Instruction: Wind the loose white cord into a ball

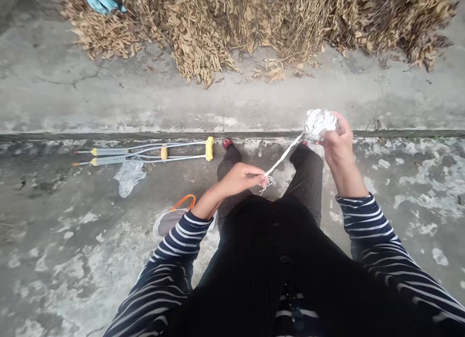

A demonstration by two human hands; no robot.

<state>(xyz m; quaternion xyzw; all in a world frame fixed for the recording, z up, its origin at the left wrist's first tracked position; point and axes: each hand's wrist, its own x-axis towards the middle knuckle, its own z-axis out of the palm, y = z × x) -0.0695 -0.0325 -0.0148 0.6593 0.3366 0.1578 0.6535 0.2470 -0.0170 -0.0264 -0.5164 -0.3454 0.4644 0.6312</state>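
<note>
I see the white cord bundle [318, 123] gripped in the right hand [338, 142], above the ledge's [254, 104] edge, its strand [283, 157] stretching to the pinching left hand [241, 178]. Open floor [407, 191] spreads rightward; crutches [164, 153] lie along the ledge on the left. The left sleeve [181, 245] partly covers an orange-handled item [169, 224] (I can't identify it), and dry foliage [203, 31] is cut off above.

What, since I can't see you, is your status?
Left hand pinching white cord. Right hand holding its bundle. Cord straight between. Crutches on ground, off left.
</note>
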